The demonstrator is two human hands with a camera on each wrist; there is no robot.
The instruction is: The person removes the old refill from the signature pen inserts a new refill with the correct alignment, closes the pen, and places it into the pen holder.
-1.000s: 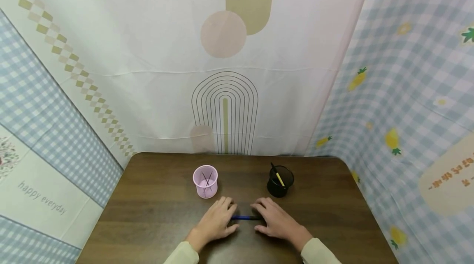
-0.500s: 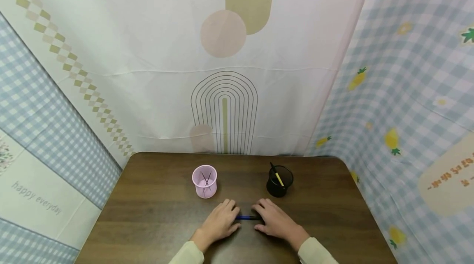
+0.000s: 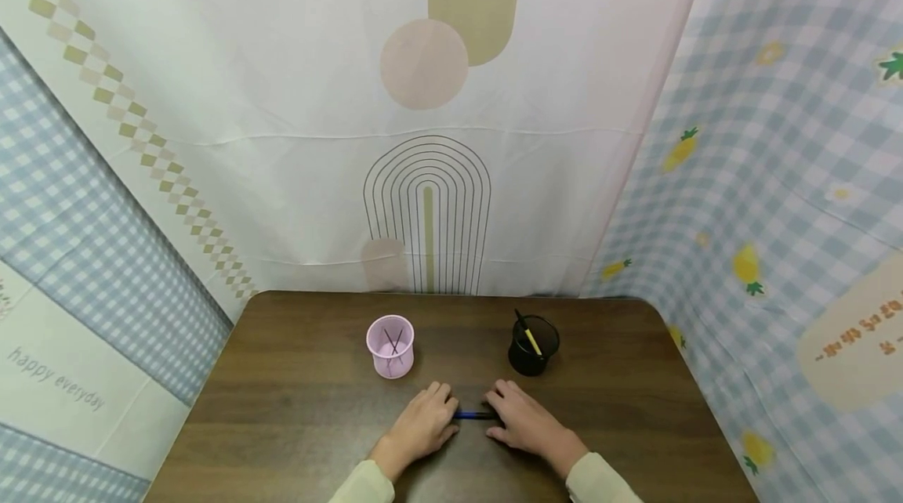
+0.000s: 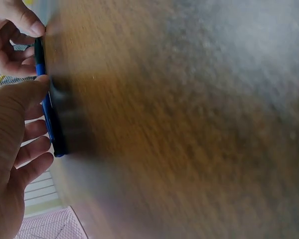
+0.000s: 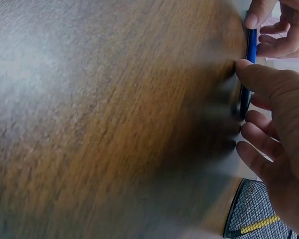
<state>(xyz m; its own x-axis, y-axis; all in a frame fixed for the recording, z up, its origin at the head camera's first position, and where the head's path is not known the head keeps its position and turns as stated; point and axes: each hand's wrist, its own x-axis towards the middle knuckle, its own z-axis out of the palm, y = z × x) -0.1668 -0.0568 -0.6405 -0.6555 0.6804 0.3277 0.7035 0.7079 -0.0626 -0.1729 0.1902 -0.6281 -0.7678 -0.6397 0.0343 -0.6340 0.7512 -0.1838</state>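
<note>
A blue pen with a black cap lies crosswise between the two hands, low over the table in the head view. My left hand pinches its blue barrel, thumb on the near side and fingers behind; the blue end shows past the thumb in the left wrist view. At the black end, my right hand pinches the pen, its thumb across it in the right wrist view. The other fingers of both hands are loosely bent beside the pen.
On the brown wooden table, a pink mesh cup with thin dark sticks stands back left. A black mesh cup holding a yellow and black pen stands back right. Patterned cloths hang behind and beside the table.
My left hand has slid a little to the right, closer to the right hand, so less of the pen shows between them. The right hand and the cups stay nearly where they were.
</note>
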